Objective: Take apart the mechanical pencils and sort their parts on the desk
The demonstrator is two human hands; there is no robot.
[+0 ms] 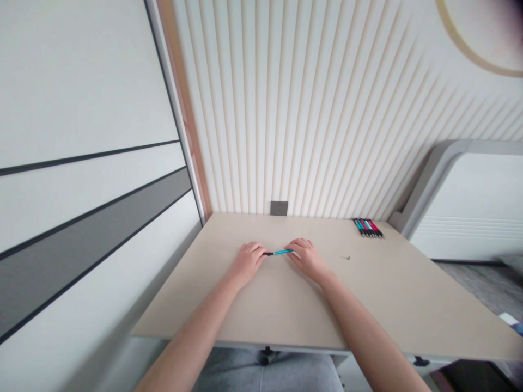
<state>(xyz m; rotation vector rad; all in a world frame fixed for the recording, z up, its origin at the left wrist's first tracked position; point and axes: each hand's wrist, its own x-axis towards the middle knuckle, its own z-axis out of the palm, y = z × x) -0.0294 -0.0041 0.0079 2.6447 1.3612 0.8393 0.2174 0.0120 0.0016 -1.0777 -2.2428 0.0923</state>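
Note:
A slim blue pen (281, 252) with a black end lies roughly level between my two hands, close to the desk surface. My left hand (251, 258) pinches its black end, fingers closed. At the blue end, my right hand (303, 255) has its fingers and thumb closed around the barrel. Fingers hide both tips of the pen. To the right of my right hand, a tiny item (348, 257) rests on the desk, too small to name.
A row of several pens (368, 228) in blue, white, red and black lies at the desk's back right. The beige desk (286, 310) meets a ribbed wall with a dark socket (279, 208). A white and grey panel (93, 228) stands along the left.

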